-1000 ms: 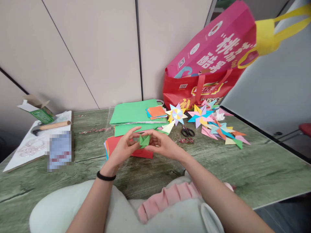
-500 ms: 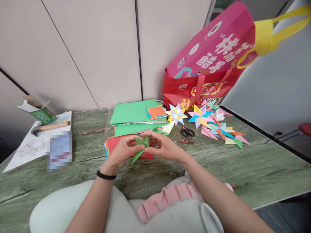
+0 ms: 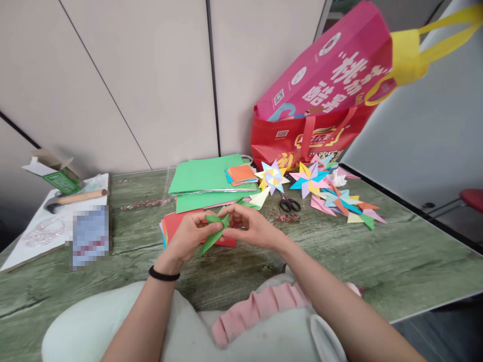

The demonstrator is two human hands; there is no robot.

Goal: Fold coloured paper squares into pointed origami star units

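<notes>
A green folded paper piece (image 3: 210, 241) is pinched between both hands, its pointed end angled down to the left. My left hand (image 3: 189, 234) closes thumb and fingers on its left side. My right hand (image 3: 251, 226) grips its upper right part with thumb and fingertips; some folds are hidden by the fingers. Beneath the hands lies a stack of coloured paper with a red sheet (image 3: 179, 221) on top. Just behind, a pale yellow and green folded piece (image 3: 260, 199) rests near the right hand.
Green paper sheets (image 3: 204, 173) lie at the back with small orange squares (image 3: 241, 173). Black scissors (image 3: 290, 203) and several paper stars (image 3: 272, 177) sit to the right, before a red bag (image 3: 279, 136). A hammer (image 3: 75, 199) and opened box (image 3: 56, 173) stand left.
The green folded paper has tilted slightly, its lower point swinging a little to the left. Both hands keep their hold, and the whole view has shifted slightly.
</notes>
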